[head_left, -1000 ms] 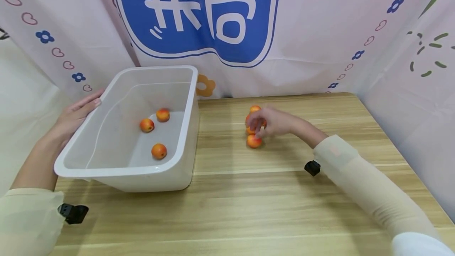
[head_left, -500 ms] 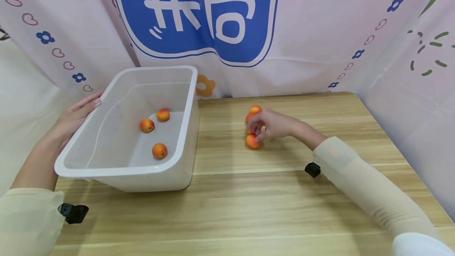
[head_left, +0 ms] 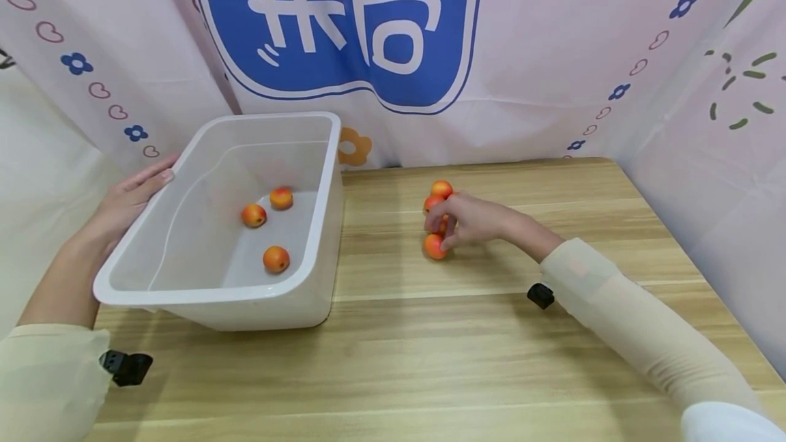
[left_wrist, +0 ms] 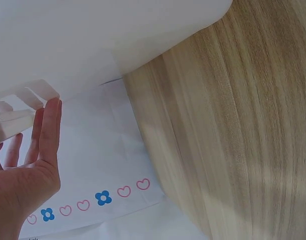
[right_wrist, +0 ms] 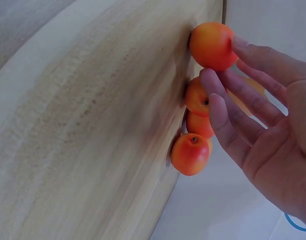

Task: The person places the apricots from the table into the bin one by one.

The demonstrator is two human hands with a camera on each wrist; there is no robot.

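Observation:
My left hand (head_left: 129, 207) rests at the left rim of a white plastic bin (head_left: 328, 224). In the left wrist view, its fingers (left_wrist: 50, 132) are nearly straight and touch the underside of the rim. Three small orange-red apples lie apart on the bin floor, one apple (head_left: 275, 260) nearest the front. On the table, my right hand (head_left: 473, 219) pinches the front apple (right_wrist: 213, 46) of a short row between thumb and fingers. Behind it are more apples, including one apple (right_wrist: 191, 154) at the far end; the fingers partly hide those in the middle.
The wooden table (head_left: 393, 360) carries the bin on its left. A printed cloth (head_left: 534, 74) hangs behind the table's back edge, with white cloth at both sides. Small black wrist cameras (head_left: 540, 295) sit on both sleeves.
The front apple has shifted slightly toward the front left with my right fingers, away from the row. My left hand and the bin stay in place.

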